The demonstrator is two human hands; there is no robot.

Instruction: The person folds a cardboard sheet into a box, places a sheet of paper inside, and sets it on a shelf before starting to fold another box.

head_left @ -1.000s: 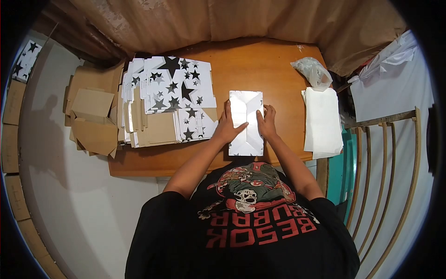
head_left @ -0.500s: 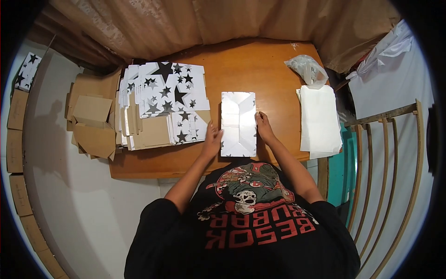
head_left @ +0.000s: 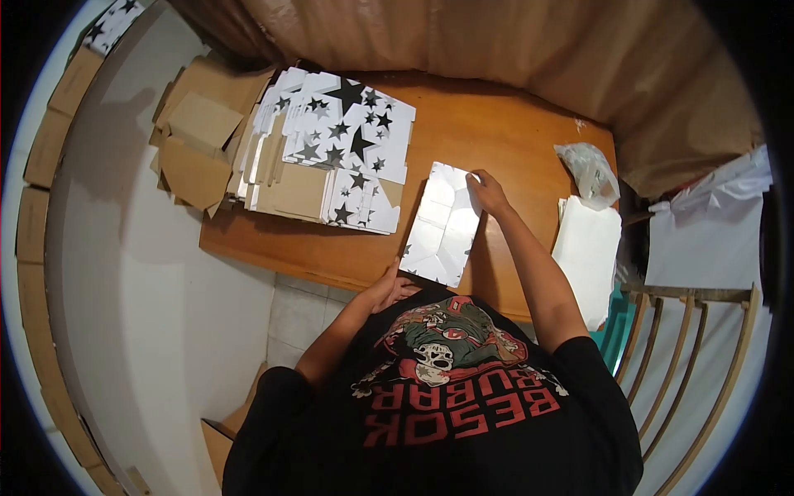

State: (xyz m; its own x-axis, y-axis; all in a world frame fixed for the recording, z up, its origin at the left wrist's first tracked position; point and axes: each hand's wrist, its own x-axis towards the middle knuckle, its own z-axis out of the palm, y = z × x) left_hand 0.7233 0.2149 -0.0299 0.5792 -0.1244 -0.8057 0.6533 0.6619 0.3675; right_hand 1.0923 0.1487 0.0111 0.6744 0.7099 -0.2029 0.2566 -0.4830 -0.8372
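A white star-printed carton box (head_left: 440, 223) lies tilted on the table near its front edge, its folded panels facing up and small dark stars along its rim. My right hand (head_left: 490, 193) grips its far right corner, fingers bent over the edge. Beside the near left corner is my left hand (head_left: 390, 289), its thumb right at the corner and its fingers stretched out below the table edge. A stack of flat star-printed cartons (head_left: 347, 132) lies to the left of the box.
Brown cardboard pieces (head_left: 198, 124) lie at the table's left end. On the right are a stack of white paper sheets (head_left: 589, 248) and a clear plastic bag (head_left: 589, 169). A wooden rack (head_left: 691, 355) stands at the right; brown boxes (head_left: 37, 223) line the far left.
The box has turned and its near end has come toward the table's front edge. My right hand has moved to its far corner, my left hand to its near left corner. The view has rotated.
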